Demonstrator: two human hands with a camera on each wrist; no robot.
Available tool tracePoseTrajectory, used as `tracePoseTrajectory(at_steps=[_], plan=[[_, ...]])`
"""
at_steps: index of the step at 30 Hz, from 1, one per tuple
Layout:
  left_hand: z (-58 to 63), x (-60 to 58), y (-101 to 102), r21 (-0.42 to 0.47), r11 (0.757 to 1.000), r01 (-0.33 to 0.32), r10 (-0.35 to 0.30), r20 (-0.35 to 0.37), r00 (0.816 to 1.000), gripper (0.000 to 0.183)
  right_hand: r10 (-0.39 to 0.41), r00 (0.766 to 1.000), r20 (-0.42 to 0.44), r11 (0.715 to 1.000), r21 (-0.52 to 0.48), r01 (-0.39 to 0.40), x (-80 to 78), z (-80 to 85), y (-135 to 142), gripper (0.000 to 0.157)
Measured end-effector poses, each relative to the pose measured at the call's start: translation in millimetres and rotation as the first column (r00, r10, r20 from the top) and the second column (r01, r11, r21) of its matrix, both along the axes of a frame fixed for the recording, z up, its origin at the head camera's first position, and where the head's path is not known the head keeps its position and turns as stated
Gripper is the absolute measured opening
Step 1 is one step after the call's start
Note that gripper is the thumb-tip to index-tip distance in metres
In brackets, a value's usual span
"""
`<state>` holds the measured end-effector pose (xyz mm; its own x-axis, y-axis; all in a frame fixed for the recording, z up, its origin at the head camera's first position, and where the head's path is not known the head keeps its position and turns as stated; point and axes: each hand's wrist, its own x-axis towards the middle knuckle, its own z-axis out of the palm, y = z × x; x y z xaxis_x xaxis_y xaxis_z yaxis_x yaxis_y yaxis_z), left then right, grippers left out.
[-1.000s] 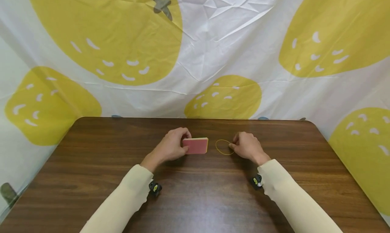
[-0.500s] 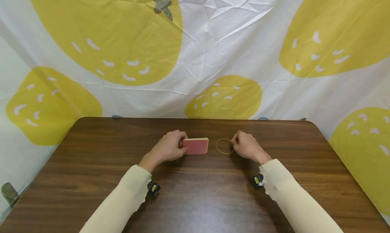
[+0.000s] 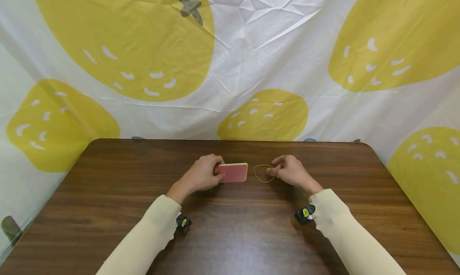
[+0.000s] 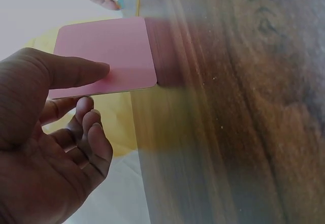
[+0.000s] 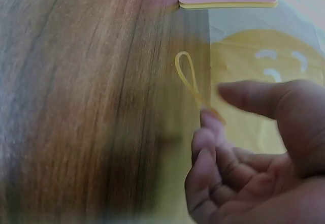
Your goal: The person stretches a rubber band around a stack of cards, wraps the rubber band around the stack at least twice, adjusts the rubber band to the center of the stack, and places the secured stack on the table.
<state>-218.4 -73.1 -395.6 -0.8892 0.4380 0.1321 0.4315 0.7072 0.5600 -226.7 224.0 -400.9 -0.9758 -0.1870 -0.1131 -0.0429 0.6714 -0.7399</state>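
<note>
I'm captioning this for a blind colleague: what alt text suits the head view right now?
A person's left hand holds a pink card-like pad while their right hand touches a yellow rubber band beside it, over a brown wood-grain table. Behind hangs a white cloth printed with large yellow fruit shapes.

Pink cards (image 3: 234, 173) edged in yellow and a yellow band (image 5: 195, 91) stand out against a brown, wood-grained table (image 3: 233, 231), framed by plain cream sleeves (image 3: 141, 235) and black cameras (image 3: 183, 223); the far white cloth (image 3: 235, 63) carries large yellow shapes (image 3: 264, 117) flecked with white.
</note>
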Motion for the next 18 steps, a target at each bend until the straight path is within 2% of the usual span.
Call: tracePoseTrajectory(at_steps=[2,4,7,10,13,16,18], plan=[[0.0,0.6,1.1,0.003,1.000,-0.001,0.001,-0.003,1.000,0.013,-0.015,1.000,0.006,0.998,0.056,0.014,1.6,1.0,0.8,0.034],[0.0,1.1,2.0,0.006,1.000,-0.002,0.002,-0.005,1.000,0.013,-0.019,1.000,-0.003,0.995,0.102,0.019,3.4,1.4,2.0,0.025],[-0.4,1.2,3.0,0.003,1.000,-0.011,0.011,-0.002,1.000,0.013,-0.021,1.000,-0.015,0.995,0.097,0.022,5.6,0.9,3.6,0.018],[-1.4,0.3,2.9,0.000,1.000,-0.022,0.022,-0.001,1.000,0.014,0.000,1.000,0.021,1.000,-0.014,0.000,5.8,1.4,5.8,0.027],[-1.3,-0.3,2.4,0.009,1.000,-0.022,0.022,-0.008,1.000,0.015,0.037,0.995,0.088,0.986,-0.165,-0.022,5.5,4.9,8.4,0.035],[-1.0,-0.5,2.3,0.027,1.000,-0.007,0.008,-0.019,1.000,0.014,0.081,0.987,0.139,0.940,-0.339,-0.029,7.3,10.3,10.2,0.038],[-1.1,-0.8,2.5,0.042,0.999,0.009,-0.008,-0.024,1.000,0.013,0.112,0.983,0.148,0.887,-0.461,-0.032,9.4,12.6,10.9,0.036]])
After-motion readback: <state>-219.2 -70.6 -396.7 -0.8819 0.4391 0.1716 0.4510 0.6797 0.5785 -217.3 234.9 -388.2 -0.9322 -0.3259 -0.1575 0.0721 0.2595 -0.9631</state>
